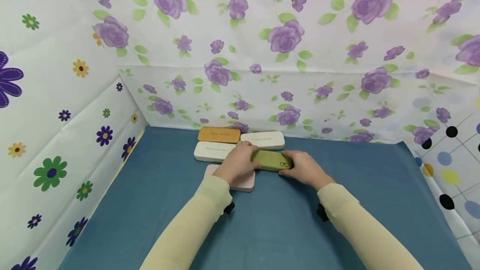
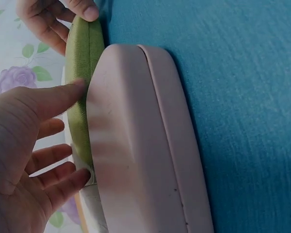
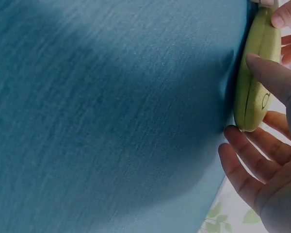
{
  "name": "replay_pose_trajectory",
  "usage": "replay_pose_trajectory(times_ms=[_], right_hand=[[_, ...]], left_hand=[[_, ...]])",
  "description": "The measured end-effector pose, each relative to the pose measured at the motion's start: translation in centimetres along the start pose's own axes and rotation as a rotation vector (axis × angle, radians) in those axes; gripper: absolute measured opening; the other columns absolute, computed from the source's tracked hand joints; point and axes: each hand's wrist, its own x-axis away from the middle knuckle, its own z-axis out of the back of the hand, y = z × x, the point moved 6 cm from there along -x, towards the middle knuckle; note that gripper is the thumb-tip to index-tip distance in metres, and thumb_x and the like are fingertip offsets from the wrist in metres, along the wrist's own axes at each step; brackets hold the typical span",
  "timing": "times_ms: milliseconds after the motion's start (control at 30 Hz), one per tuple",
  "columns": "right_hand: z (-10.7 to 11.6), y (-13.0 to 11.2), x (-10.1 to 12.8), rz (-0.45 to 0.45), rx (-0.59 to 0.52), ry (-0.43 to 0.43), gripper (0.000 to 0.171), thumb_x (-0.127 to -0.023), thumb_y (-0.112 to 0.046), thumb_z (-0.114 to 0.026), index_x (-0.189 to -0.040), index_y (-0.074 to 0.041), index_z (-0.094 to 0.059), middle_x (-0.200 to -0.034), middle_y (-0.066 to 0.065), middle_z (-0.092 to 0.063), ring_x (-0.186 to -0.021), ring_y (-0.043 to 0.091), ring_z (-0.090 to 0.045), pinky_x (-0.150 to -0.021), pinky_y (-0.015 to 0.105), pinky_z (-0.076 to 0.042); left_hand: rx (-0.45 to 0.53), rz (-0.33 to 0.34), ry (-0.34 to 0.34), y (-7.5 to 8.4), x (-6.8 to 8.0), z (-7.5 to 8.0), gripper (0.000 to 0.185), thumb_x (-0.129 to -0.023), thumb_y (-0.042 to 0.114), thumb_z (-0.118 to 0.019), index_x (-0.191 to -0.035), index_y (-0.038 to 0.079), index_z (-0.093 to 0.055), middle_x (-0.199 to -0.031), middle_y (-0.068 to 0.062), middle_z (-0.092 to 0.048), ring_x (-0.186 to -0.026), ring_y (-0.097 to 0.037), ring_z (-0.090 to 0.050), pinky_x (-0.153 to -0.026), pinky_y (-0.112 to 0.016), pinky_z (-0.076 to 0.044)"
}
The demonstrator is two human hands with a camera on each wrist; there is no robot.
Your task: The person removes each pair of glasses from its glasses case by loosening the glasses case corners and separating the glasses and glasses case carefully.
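A green glasses case [image 1: 268,160] with a small spectacles print lies on the blue cloth between both hands. My left hand [image 1: 238,159] holds its left end, the thumb on the near long side and the fingers at the far side. At the other end my right hand [image 1: 303,168] grips it, with the thumb [image 3: 269,70] against its side seam. A pink glasses case [image 1: 243,182] sits below my left hand, partly hidden by it. Just behind the green case is a white case [image 1: 264,140], close against its far side.
Another white case [image 1: 210,152] lies left of the green one, with an orange case [image 1: 218,134] behind it. The blue cloth [image 1: 270,228] covers the table. Flowered sheeting [image 1: 258,53] rises as a wall along the back, and more stands at both sides.
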Motion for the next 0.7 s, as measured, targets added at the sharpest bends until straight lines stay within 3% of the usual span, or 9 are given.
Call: replay_pose_trajectory(times_ms=[433, 567, 700], right_hand=[[-0.2, 0.0, -0.7, -0.019, -0.004, -0.005, 0.072, -0.078, -0.039, -0.075, -0.137, -0.01, -0.047, -0.124, 0.01, -0.057, -0.101, 0.021, -0.058, -0.081, 0.039, -0.048], [-0.1, 0.2, -0.5, -0.01, -0.019, -0.007, 0.071, -0.078, -0.039, -0.075, -0.136, -0.011, -0.048, -0.125, 0.009, -0.057, -0.101, 0.02, -0.058, -0.081, 0.038, -0.048], [0.3, 0.6, 0.1, 0.018, -0.032, 0.007, 0.07, -0.077, -0.039, -0.076, -0.136, -0.013, -0.048, -0.125, 0.007, -0.056, -0.102, 0.019, -0.058, -0.081, 0.038, -0.048]], left_hand=[[-0.047, 0.004, 0.012, 0.5, -0.7, -0.6, 0.068, -0.074, 0.042, -0.077, -0.133, 0.018, -0.054, -0.123, -0.008, -0.043, -0.108, -0.022, -0.037, -0.082, -0.036, -0.048], [-0.06, 0.009, 0.001, 0.6, -0.7, -0.5, 0.065, -0.072, 0.045, -0.078, -0.128, 0.019, -0.057, -0.12, -0.007, -0.043, -0.107, -0.021, -0.038, -0.082, -0.036, -0.048], [-0.097, -0.027, 0.018, 1.0, -0.6, -0.4, 0.065, -0.07, 0.051, -0.077, -0.125, 0.021, -0.059, -0.121, -0.006, -0.046, -0.106, -0.022, -0.04, -0.086, -0.037, -0.045]])
